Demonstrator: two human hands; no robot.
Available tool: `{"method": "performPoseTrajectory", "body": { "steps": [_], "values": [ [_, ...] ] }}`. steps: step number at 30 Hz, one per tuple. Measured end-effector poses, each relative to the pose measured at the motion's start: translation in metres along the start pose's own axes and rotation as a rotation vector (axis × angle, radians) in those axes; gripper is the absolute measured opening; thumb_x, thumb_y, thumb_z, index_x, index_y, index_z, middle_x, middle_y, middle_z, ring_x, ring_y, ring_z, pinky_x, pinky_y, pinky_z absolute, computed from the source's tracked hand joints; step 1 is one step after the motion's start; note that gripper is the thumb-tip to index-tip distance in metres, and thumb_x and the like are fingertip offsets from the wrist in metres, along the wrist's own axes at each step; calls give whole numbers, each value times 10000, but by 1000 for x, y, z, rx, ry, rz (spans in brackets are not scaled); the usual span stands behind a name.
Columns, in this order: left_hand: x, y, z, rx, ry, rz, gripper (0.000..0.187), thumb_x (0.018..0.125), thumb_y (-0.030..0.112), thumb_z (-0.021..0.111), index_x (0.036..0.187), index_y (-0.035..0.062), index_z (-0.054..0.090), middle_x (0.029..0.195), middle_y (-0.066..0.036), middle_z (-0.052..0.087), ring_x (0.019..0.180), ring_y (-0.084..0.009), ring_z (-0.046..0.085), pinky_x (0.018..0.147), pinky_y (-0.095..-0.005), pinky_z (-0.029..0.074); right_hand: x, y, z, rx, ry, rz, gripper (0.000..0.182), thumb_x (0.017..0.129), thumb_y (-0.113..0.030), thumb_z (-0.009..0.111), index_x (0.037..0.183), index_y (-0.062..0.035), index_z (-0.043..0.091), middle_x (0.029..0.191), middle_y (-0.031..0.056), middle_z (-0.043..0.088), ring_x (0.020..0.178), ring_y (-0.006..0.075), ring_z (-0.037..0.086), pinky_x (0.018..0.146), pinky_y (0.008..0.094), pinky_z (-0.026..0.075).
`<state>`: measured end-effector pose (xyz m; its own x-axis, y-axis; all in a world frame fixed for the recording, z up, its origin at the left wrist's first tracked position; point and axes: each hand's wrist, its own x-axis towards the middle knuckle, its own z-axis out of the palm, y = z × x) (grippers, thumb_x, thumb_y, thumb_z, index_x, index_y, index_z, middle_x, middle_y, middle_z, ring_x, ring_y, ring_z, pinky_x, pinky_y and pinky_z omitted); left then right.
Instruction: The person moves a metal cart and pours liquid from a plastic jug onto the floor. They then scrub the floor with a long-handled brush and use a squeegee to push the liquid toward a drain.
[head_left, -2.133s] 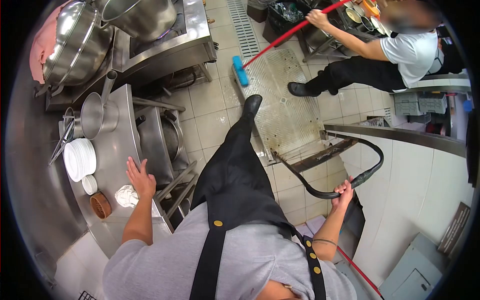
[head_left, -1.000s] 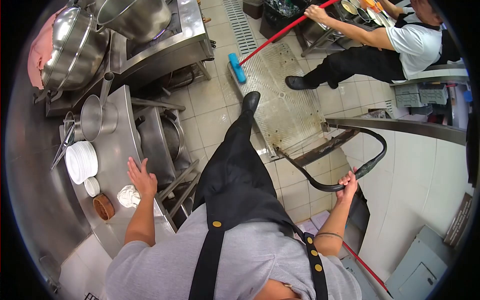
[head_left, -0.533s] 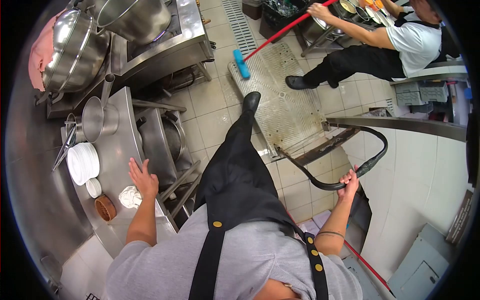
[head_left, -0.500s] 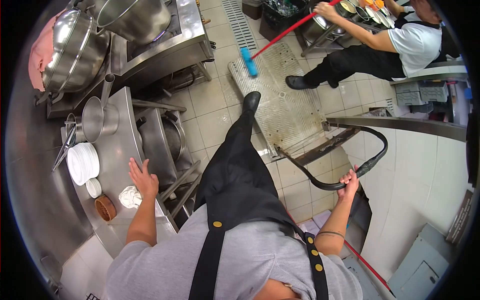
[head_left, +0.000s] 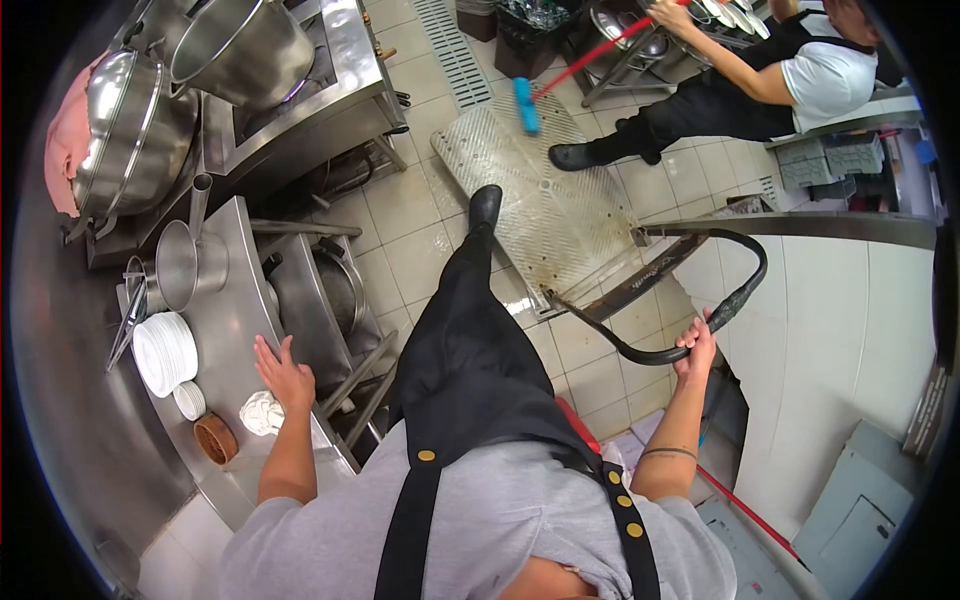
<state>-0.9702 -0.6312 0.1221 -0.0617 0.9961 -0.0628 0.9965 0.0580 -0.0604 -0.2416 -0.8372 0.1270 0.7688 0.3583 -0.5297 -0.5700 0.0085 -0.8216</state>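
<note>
- The right grip [head_left: 697,348], a little past three o'clock in the view, has its fingers closed round the black handle [head_left: 640,355], on the lower bend of it.
- The handle belongs to the cart [head_left: 575,220], which is on the tiled floor, between one and two o'clock; the handle stands at the four o'clock end of the deck.
- The left grip [head_left: 287,375], between eight and nine o'clock, is spread open and has hold of nothing; it is over the edge of the table [head_left: 235,310], but one cannot tell if the palm touches.
- The white cloth [head_left: 262,412] lies just beside this grip, at its seven o'clock.
- The plates [head_left: 165,352] are stacked near nine o'clock, on the table.
- Between twelve and one o'clock, the co-worker [head_left: 735,95] holds a brush [head_left: 526,105] with blue head over the cart.
</note>
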Motion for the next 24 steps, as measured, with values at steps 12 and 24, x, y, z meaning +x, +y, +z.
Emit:
{"method": "performPoseTrajectory", "body": {
  "steps": [12, 24],
  "values": [
    [-1, -4, 4, -7, 24, 19, 698, 755, 11, 641, 1414, 214, 531, 1700, -180, 162, 1561, -400, 173, 1250, -569, 183, -10, -1, 13, -19, 30, 1, 468, 968, -64, 588, 1410, -75, 437, 643, -28, 393, 492, 78, 395, 465, 272, 411],
    [-4, -3, 1, 42, 13, 43, 725, 749, 44, 666, 1434, 222, 510, 1696, -203, 155, 1552, -411, 186, 1247, -570, 183, -7, 3, 9, 26, 28, -8, 475, 946, -51, 623, 1380, -98, 435, 663, -21, 436, 489, 89, 422, 464, 291, 431]
  ]
}}
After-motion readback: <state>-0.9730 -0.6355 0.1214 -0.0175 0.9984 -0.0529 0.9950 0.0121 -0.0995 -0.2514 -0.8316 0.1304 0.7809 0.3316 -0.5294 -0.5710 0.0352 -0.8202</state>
